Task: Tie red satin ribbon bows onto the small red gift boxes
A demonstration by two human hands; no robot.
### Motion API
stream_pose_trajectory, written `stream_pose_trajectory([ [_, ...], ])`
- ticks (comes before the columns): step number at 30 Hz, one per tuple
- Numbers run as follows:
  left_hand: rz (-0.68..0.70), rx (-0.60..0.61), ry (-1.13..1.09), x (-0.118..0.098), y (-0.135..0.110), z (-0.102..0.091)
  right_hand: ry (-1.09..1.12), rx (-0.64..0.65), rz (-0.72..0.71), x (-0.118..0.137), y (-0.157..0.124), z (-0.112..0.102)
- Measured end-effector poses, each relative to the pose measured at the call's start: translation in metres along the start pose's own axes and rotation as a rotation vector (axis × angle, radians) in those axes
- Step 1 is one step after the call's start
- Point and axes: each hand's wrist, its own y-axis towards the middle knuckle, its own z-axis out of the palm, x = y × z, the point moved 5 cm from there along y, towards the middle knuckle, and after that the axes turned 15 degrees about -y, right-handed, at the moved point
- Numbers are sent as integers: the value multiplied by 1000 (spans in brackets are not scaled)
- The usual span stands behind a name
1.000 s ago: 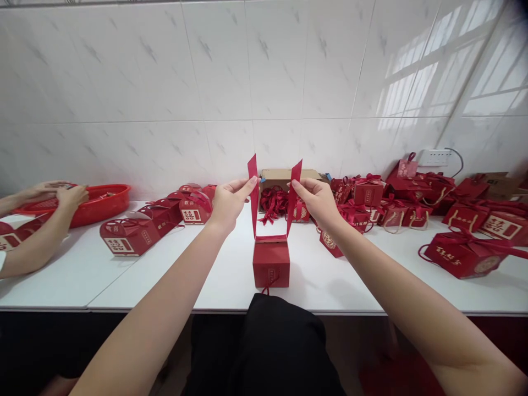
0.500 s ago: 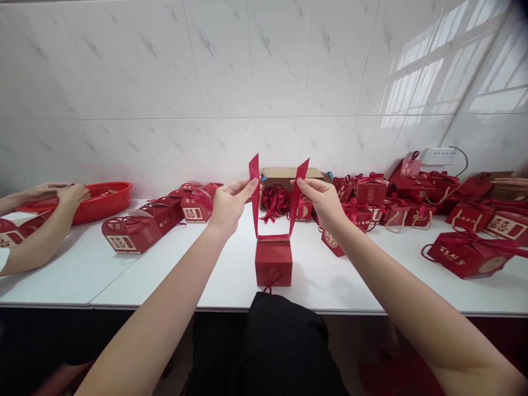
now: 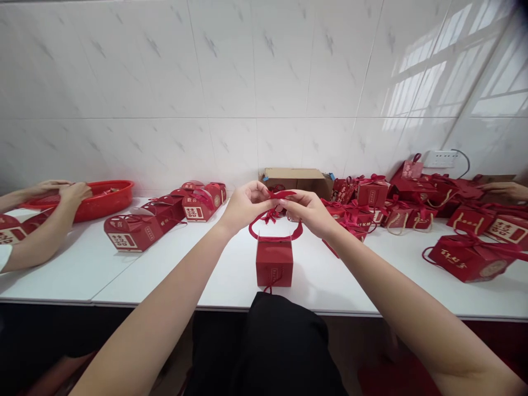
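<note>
A small red gift box (image 3: 274, 261) stands upright near the table's front edge, close to my black-clothed knee. Through its top runs a red ribbon (image 3: 256, 226), which rises in a loop. My left hand (image 3: 246, 208) pinches one end of this ribbon, and my right hand (image 3: 304, 212) pinches the other. Above the box, the two ends meet and cross between my fingertips. Whether they are knotted I cannot tell, since the fingers partly cover the crossing. A thin red cord hangs at the box's front bottom.
Red gift boxes (image 3: 134, 231) line the left. A co-worker's hands (image 3: 74, 192) are at a red basin (image 3: 105, 206). Behind my hands sits an open cardboard box (image 3: 299, 179). Several ribboned boxes (image 3: 472, 256) crowd the right, where another person's hand (image 3: 505, 191) shows.
My hands have come together over the box. The ribbon ends, upright and apart before, now cross between my fingers, and the ribbon bows out into a loop.
</note>
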Motion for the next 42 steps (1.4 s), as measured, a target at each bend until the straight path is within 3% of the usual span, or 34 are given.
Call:
stream_pose_trajectory([
  [4,-128,105,-25,7,-4,1,-128,-44,-72,-4,-2,-3],
  [10,-260,9,-301,19,-7,-4,-729,-87,-495,-2,-10,-6],
  [14,-246,7,-413,20,-8,1,-901,-149,-566,-2,-15,0],
  [16,-139,-40,-321,16,-9,-1,-823,-223,-520,-2,-16,1],
  [20,220,-256,203,2,-18,-21,-539,-453,-259,-10,-23,-12],
  [23,310,-340,505,2,-25,-42,-517,-525,-37,-24,-34,-29],
  [29,190,-279,770,24,-47,-86,-888,-420,141,-54,-70,-62],
  [37,-63,-181,846,92,-93,-140,-1218,-242,315,-116,-122,-81],
  [40,-136,-147,821,115,-99,-148,-1279,-104,342,-129,-124,-78],
  [42,-98,-148,849,118,-95,-142,-1332,-29,324,-128,-115,-72],
])
